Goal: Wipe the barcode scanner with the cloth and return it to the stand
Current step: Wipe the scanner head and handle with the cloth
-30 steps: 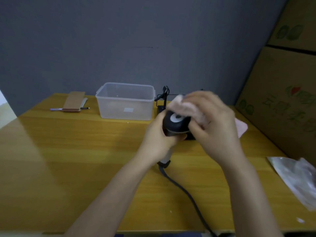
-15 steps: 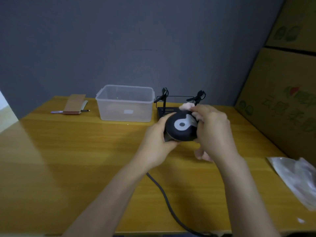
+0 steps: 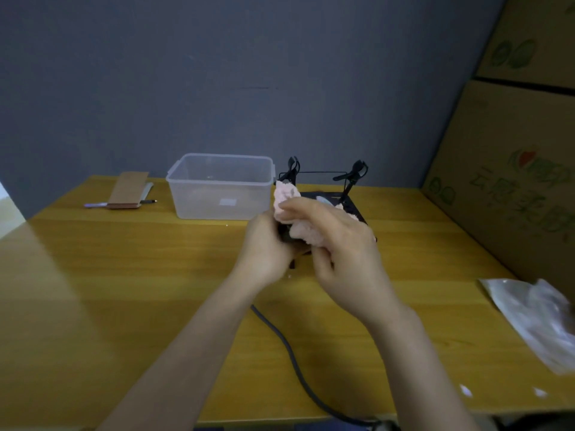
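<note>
My left hand (image 3: 267, 247) grips the black barcode scanner (image 3: 285, 235) above the middle of the wooden table; only a dark sliver of it shows between my hands. My right hand (image 3: 341, 244) holds a pink fluffy cloth (image 3: 291, 206) bunched over the scanner's top, covering its face. The scanner's grey cable (image 3: 295, 359) trails from under my hands toward the table's near edge. The black stand (image 3: 354, 197), a flat base with a thin wire frame and two clips, sits just behind my hands.
A clear plastic tub (image 3: 221, 185) stands left of the stand. A brown card and a pen (image 3: 124, 194) lie at the far left. Cardboard boxes (image 3: 513, 169) wall the right side. A crinkled clear bag (image 3: 541, 318) lies at the right edge.
The cloth has moved up over the scanner's round face, which showed half a second ago and is now covered. My right hand has shifted across the top of the scanner.
</note>
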